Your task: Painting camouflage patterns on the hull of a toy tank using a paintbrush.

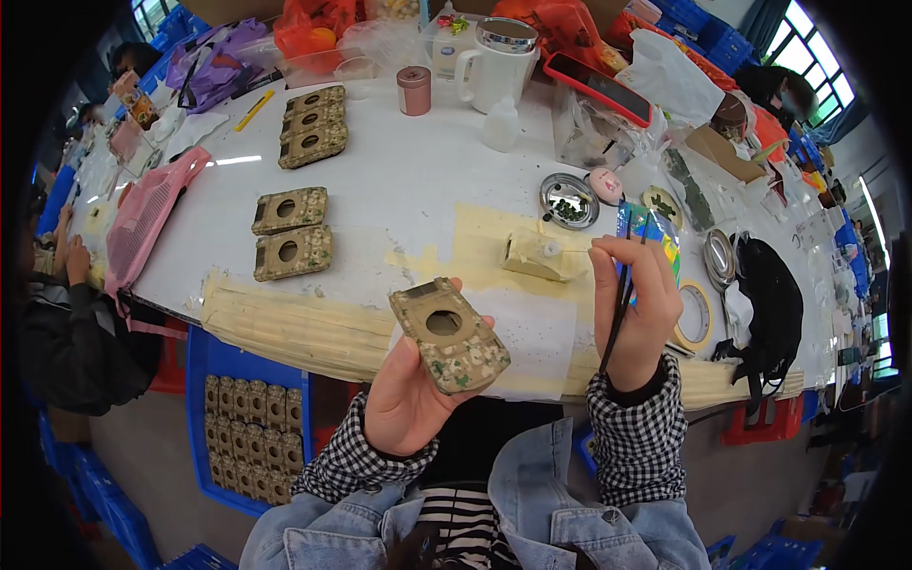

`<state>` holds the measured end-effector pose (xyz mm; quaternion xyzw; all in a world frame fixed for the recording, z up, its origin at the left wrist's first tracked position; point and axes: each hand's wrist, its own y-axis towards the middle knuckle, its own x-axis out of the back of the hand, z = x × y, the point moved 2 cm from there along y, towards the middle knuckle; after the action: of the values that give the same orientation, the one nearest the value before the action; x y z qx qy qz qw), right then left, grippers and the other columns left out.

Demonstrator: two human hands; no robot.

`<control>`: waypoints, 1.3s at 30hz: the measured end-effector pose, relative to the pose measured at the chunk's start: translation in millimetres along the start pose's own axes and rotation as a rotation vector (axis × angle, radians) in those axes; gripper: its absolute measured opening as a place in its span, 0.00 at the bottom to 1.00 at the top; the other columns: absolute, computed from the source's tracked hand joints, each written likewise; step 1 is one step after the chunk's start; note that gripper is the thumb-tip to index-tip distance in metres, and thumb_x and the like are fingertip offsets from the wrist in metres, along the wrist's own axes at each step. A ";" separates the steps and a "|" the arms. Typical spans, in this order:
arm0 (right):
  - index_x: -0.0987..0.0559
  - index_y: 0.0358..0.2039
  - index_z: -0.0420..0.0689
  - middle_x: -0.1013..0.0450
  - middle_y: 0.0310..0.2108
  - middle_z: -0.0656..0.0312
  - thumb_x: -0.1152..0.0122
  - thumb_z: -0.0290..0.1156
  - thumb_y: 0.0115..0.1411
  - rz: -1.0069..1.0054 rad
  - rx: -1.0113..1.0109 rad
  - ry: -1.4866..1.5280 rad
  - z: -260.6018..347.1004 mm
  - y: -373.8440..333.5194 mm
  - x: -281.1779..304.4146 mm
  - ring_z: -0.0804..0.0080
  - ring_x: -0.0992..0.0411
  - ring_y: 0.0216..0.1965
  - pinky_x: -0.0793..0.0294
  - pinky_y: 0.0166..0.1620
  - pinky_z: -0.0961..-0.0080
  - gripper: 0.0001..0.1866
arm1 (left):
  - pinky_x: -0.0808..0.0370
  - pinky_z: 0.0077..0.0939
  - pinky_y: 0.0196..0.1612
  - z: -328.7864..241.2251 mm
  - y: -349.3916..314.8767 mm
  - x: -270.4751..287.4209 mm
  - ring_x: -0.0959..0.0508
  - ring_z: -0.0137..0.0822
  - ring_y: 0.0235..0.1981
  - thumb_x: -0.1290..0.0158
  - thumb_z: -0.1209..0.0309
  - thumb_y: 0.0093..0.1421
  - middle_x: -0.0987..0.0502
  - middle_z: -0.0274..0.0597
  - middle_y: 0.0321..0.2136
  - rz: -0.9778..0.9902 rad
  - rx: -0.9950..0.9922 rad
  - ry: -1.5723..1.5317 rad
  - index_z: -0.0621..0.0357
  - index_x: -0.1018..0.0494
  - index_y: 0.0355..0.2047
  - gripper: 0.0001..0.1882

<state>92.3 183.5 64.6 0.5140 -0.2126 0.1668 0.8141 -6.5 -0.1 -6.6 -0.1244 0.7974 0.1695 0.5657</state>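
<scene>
My left hand [407,404] is closed round a camouflage model tank hull [465,366], tilted, with a round hole in its top. My right hand [638,299] holds black tweezers [621,309], their prongs pointing up past the fingers. A thin, pale, needle-like piece [573,251] reaches left from its pinched thumb and forefinger; I cannot tell exactly what it is. Its far end comes near a tape-coloured block [532,261] with a small whitish cap on top. Beyond the block lies a round metal dish [556,189] with small dark green bits in it.
Two hulls [290,252] lie on the table to the left, with more hulls [312,128] behind them. A blue crate [252,499] at lower left holds several rows of hulls. Tape roll [693,316] and black bag [768,294] lie right; a white mug [494,71] stands behind.
</scene>
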 end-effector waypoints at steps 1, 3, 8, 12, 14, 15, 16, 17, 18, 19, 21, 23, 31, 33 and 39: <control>0.23 0.29 0.40 0.30 0.25 0.56 0.34 0.21 0.49 0.002 0.030 -0.019 -3.7 2.2 -4.6 0.63 0.31 0.25 0.32 0.28 0.72 0.07 | 0.31 0.42 0.58 -2.3 -1.9 4.1 0.44 0.45 0.64 0.62 0.58 0.67 0.46 0.51 0.62 0.002 0.004 -0.030 0.56 0.64 0.66 0.34; 0.23 0.30 0.41 0.30 0.25 0.55 0.34 0.22 0.48 0.027 0.047 -0.057 -10.6 2.2 -14.0 0.60 0.30 0.27 0.31 0.29 0.71 0.08 | 0.31 0.44 0.58 -7.3 -2.4 4.5 0.42 0.46 0.63 0.62 0.58 0.67 0.47 0.52 0.62 0.000 -0.057 -0.068 0.56 0.64 0.66 0.35; 0.23 0.35 0.40 0.29 0.28 0.53 0.33 0.26 0.49 0.142 0.043 -0.045 -18.6 -4.6 -20.3 0.57 0.29 0.31 0.30 0.34 0.70 0.12 | 0.31 0.44 0.58 -15.0 1.7 5.2 0.33 0.56 0.55 0.60 0.56 0.66 0.43 0.64 0.57 0.067 -0.166 -0.219 0.60 0.71 0.65 0.40; 0.26 0.44 0.37 0.28 0.35 0.49 0.41 0.40 0.58 0.184 -0.020 0.072 -15.4 -7.8 -2.7 0.54 0.29 0.38 0.30 0.42 0.67 0.20 | 0.32 0.43 0.58 -21.7 -1.8 12.8 0.35 0.55 0.55 0.60 0.55 0.66 0.42 0.63 0.57 0.046 -0.204 -0.191 0.59 0.72 0.65 0.41; 0.28 0.46 0.33 0.27 0.37 0.48 0.49 0.46 0.62 0.171 -0.121 0.269 -12.0 -19.3 7.0 0.59 0.28 0.41 0.31 0.46 0.68 0.25 | 0.28 0.50 0.54 -23.5 -4.3 14.7 0.34 0.51 0.56 0.61 0.54 0.66 0.45 0.59 0.60 0.030 -0.176 -0.225 0.57 0.67 0.66 0.38; 0.29 0.47 0.32 0.27 0.39 0.48 0.52 0.49 0.64 0.139 -0.190 0.382 -10.2 -26.9 12.9 0.62 0.27 0.43 0.31 0.48 0.69 0.28 | 0.28 0.49 0.53 -24.9 -1.1 15.8 0.33 0.51 0.55 0.61 0.53 0.66 0.43 0.60 0.59 0.059 -0.154 -0.228 0.57 0.67 0.66 0.39; 0.30 0.47 0.32 0.27 0.39 0.49 0.51 0.48 0.63 0.164 -0.224 0.437 -4.3 -34.8 13.7 0.62 0.27 0.43 0.31 0.48 0.69 0.28 | 0.28 0.48 0.53 -26.0 -0.3 18.1 0.32 0.51 0.54 0.60 0.52 0.65 0.41 0.61 0.58 0.081 -0.142 -0.228 0.58 0.67 0.66 0.40; 0.30 0.48 0.31 0.27 0.39 0.49 0.50 0.48 0.63 0.189 -0.258 0.490 2.3 -41.8 14.7 0.62 0.27 0.43 0.31 0.48 0.70 0.28 | 0.28 0.48 0.53 -26.4 0.7 18.3 0.31 0.51 0.53 0.60 0.52 0.65 0.40 0.61 0.56 0.069 -0.150 -0.237 0.58 0.67 0.66 0.40; 0.30 0.48 0.31 0.27 0.39 0.49 0.49 0.47 0.63 0.214 -0.292 0.544 7.4 -47.7 17.0 0.62 0.26 0.44 0.31 0.49 0.70 0.28 | 0.28 0.47 0.53 -26.6 1.7 16.7 0.30 0.51 0.52 0.59 0.51 0.65 0.38 0.62 0.55 0.058 -0.157 -0.245 0.59 0.67 0.66 0.41; 0.30 0.48 0.32 0.26 0.40 0.50 0.42 0.41 0.60 0.320 -0.294 0.544 10.6 -50.7 21.0 0.63 0.26 0.44 0.31 0.48 0.71 0.25 | 0.28 0.46 0.53 -26.5 2.4 16.3 0.30 0.51 0.51 0.59 0.51 0.65 0.37 0.62 0.54 0.047 -0.165 -0.254 0.59 0.67 0.66 0.42; 0.29 0.48 0.34 0.25 0.39 0.51 0.38 0.34 0.57 0.492 -0.354 0.504 12.1 -53.3 15.5 0.64 0.26 0.45 0.30 0.48 0.71 0.23 | 0.28 0.47 0.52 -25.6 3.5 17.3 0.29 0.51 0.50 0.59 0.51 0.64 0.36 0.63 0.53 0.043 -0.165 -0.257 0.61 0.67 0.66 0.42; 0.24 0.42 0.37 0.23 0.36 0.54 0.34 0.25 0.52 0.543 -0.454 0.547 15.2 -56.9 4.7 0.65 0.25 0.41 0.29 0.44 0.73 0.17 | 0.27 0.43 0.52 -26.3 3.5 17.3 0.30 0.49 0.48 0.58 0.51 0.64 0.36 0.62 0.52 0.047 -0.158 -0.214 0.62 0.68 0.65 0.43; 0.20 0.32 0.40 0.24 0.28 0.59 0.37 0.25 0.53 0.575 -0.353 0.663 10.5 -53.0 -23.4 0.66 0.30 0.31 0.32 0.37 0.73 0.05 | 0.25 0.36 0.50 -29.8 4.1 16.8 0.32 0.46 0.45 0.58 0.52 0.64 0.38 0.61 0.51 0.027 -0.157 -0.096 0.63 0.72 0.65 0.45; 0.20 0.31 0.40 0.24 0.27 0.60 0.37 0.25 0.53 0.595 -0.353 0.639 9.7 -52.5 -27.2 0.67 0.30 0.31 0.32 0.37 0.73 0.05 | 0.26 0.42 0.49 -26.8 4.2 17.9 0.29 0.49 0.46 0.59 0.50 0.64 0.35 0.64 0.51 0.022 -0.174 -0.137 0.65 0.67 0.65 0.43; 0.19 0.31 0.41 0.24 0.27 0.61 0.37 0.27 0.54 0.592 -0.400 0.617 8.6 -55.9 -29.4 0.67 0.32 0.32 0.33 0.37 0.73 0.05 | 0.24 0.45 0.47 -24.1 3.9 22.5 0.28 0.50 0.48 0.61 0.50 0.65 0.44 0.62 0.59 -0.008 -0.207 -0.142 0.66 0.61 0.65 0.40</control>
<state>93.1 150.9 9.9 0.1909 -0.1259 0.4925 0.8397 -36.1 -6.6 -20.0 -0.1729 0.7330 0.2572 0.6056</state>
